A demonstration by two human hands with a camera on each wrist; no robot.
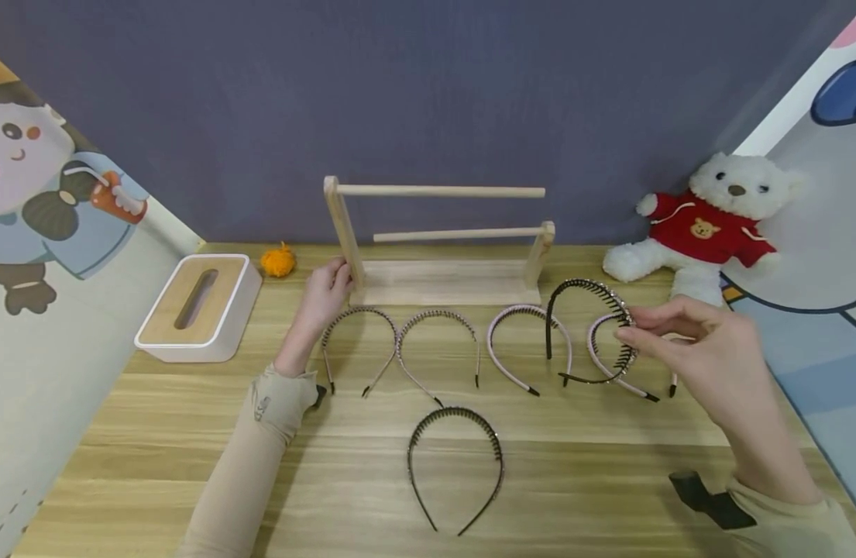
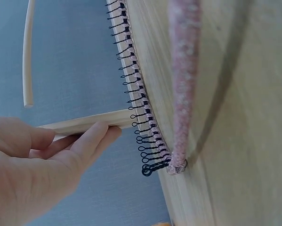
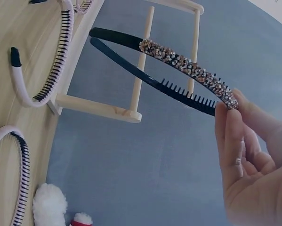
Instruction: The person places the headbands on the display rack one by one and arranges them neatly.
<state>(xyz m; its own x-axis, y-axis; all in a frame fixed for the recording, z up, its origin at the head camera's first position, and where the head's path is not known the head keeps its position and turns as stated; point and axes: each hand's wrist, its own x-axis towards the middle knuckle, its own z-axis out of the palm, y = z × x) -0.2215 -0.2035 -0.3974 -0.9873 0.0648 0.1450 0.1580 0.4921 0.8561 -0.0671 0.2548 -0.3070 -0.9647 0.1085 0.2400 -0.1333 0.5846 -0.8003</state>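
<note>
My right hand pinches a black headband between thumb and fingers, holding it above the table. In the right wrist view this headband shows sparkly beads outside and comb teeth inside. My left hand grips the left post of a wooden rack with two bars. Seen from the left wrist, thumb and fingers lie on either side of the post. Along the rack's front lie two thin headbands and two pink padded headbands. Nearer lies another dark headband.
A white tissue box with a wooden lid stands on the left, beside a small orange pumpkin. At the back right sits a white teddy bear in a red top. A dark blue wall rises behind the table.
</note>
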